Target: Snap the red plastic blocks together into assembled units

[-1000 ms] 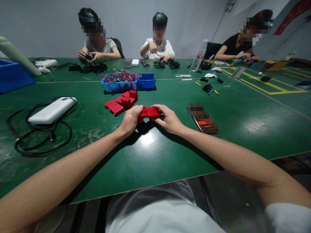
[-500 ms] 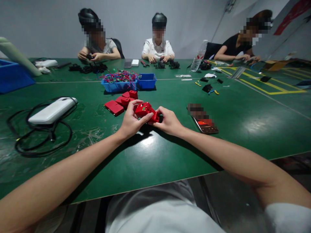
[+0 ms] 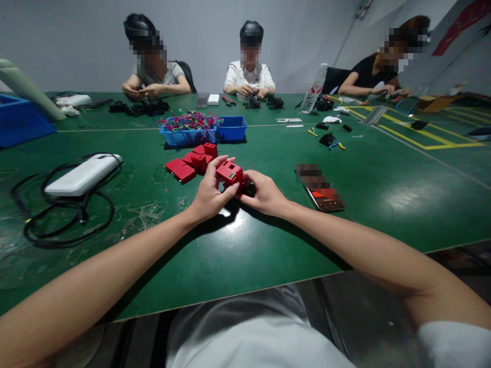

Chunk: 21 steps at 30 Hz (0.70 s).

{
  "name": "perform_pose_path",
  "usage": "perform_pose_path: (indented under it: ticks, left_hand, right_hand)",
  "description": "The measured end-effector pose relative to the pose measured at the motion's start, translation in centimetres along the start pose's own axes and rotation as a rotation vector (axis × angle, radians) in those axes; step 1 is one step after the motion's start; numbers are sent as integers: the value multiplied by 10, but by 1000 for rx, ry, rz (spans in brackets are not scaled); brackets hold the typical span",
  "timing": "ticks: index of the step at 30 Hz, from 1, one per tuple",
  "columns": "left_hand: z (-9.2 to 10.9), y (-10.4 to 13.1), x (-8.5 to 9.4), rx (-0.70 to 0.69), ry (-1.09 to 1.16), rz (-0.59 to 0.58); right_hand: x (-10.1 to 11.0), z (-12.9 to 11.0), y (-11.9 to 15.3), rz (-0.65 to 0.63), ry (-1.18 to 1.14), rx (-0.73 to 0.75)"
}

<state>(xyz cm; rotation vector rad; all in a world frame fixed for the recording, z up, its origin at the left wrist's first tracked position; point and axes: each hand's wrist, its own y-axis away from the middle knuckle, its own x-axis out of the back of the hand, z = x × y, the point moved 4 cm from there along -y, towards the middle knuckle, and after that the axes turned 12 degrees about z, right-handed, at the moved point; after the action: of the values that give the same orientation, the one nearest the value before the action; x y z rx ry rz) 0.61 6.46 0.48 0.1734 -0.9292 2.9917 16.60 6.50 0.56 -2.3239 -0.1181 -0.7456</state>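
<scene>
Head view, sole entry. We list first a red housing [image 3: 230, 173], boxy, with an opening in its upper face and a small green detail on its near side, held between both hands over the green table [image 3: 238, 260]. Left hand [image 3: 210, 189]: thumb and fingers parted by the housing's width, thumb along the near lower edge, fingers reaching round the far side, pinching it. Right hand [image 3: 266, 191]: fingers curled in, tips against the housing's right end, thumb beneath; we cannot tell what the dark patch between thumb and forefinger is. Just beyond the left fingers, we count a cluster of red parts [image 3: 199, 161]. Farther beyond the grip: a blue bin [image 3: 186, 137] of tangled coloured wires [image 3: 192, 121], a second blue bin [image 3: 232, 134] beside it. Well left of the grip: a white power bank [image 3: 84, 174] with a coiled black cable [image 3: 80, 211]. Right of the grip: a phone [image 3: 326, 197], lying flat. Far across, we note three seated people and a clear bottle [image 3: 314, 94].
</scene>
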Motion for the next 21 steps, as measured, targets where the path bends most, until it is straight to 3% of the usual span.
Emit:
perform_pose_path:
  ticks: [10,15,21]
  left_hand:
    - [3,0,2,-92,-7,-150]
    - [5,2,1,-179,-37,-171]
    - [4,4,-3,-163,-92,-189]
  right_hand:
    - [0,1,0,-14,-66,57]
    - [1,6,-1,15,-83,63]
    - [2,9,0,10,-81,44]
